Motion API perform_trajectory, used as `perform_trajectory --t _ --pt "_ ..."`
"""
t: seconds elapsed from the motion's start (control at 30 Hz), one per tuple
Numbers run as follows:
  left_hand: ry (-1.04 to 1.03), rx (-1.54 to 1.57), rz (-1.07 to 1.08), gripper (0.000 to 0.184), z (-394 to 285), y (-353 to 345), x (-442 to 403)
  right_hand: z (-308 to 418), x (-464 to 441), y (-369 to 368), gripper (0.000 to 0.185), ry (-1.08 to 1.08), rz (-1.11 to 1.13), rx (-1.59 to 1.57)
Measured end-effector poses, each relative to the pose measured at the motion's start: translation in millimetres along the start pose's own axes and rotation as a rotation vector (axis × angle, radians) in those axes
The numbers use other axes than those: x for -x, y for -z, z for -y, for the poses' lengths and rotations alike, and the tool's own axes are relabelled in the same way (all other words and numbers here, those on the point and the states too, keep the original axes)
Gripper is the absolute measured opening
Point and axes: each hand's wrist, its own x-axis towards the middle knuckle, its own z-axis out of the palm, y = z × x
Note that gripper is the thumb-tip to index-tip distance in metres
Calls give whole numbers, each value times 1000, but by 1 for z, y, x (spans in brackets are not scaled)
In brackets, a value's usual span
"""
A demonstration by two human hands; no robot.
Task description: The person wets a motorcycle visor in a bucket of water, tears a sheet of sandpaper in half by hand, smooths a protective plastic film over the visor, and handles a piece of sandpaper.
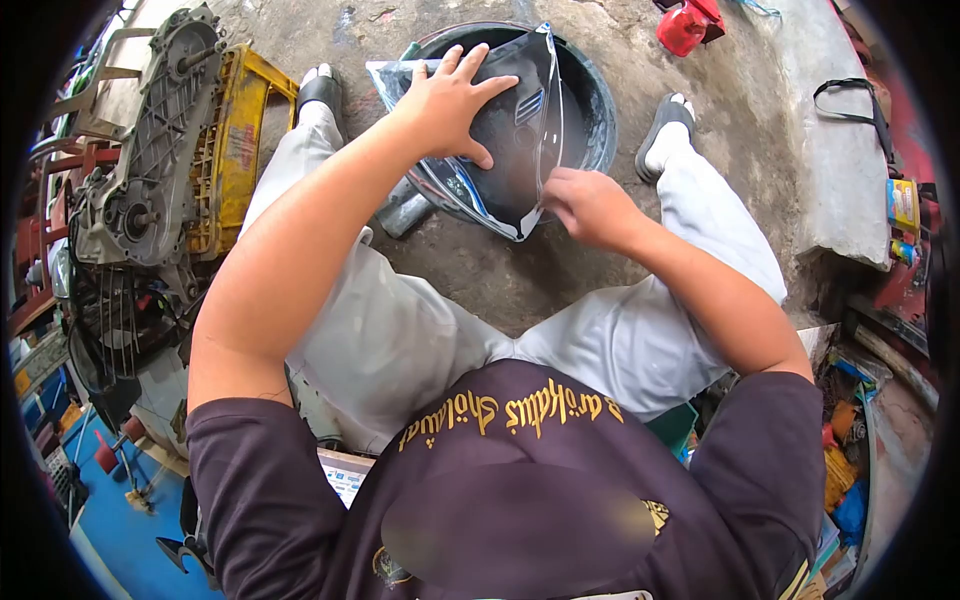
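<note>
A dark, glossy, roughly triangular panel [515, 120] with blue and white stripes and pale edges lies over a round black basin [597, 100] on the ground. Spread across the panel's upper left is my left hand [450, 105], its fingers wide apart and its palm toward the surface. My right hand [590, 205] is at the panel's lower right edge, with its fingers bent together in a pinch. What lies between those fingertips is too small to make out.
A metal engine casing [150, 140] and a yellow crate [235, 150] stand at the left. Beside the basin is a grey cylinder [405, 208]. A red object [690, 27] lies at the top right, near a concrete ledge [840, 190]. My feet flank the basin.
</note>
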Motion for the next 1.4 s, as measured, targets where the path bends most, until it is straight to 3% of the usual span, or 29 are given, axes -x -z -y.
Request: perform_trajectory --t 0.17,0.3,0.43,0.7,0.8,0.9,1.1,1.23,1.4 --pt "6 -17 4 119 1 1 0 -4 -12 10 5 -3 -69 78" --pt "3 -11 -5 119 2 0 0 5 -7 2 7 30 114 100" --pt "4 -17 14 118 1 3 -2 3 -18 9 7 12 2 237" --pt "-4 -19 1 119 1 1 0 6 -13 8 6 33 134 93" --pt "5 -25 18 119 1 -1 -1 2 -16 4 6 -30 19 115" --pt "15 -38 26 119 0 0 -2 0 -8 0 6 22 99 71" --pt "17 -44 42 119 0 2 -2 6 -15 7 6 -11 -23 185" --pt "18 -57 38 119 -1 2 -2 6 -6 2 9 46 87 74" --pt "-7 -71 23 118 3 -2 -2 0 -13 5 9 20 27 180"
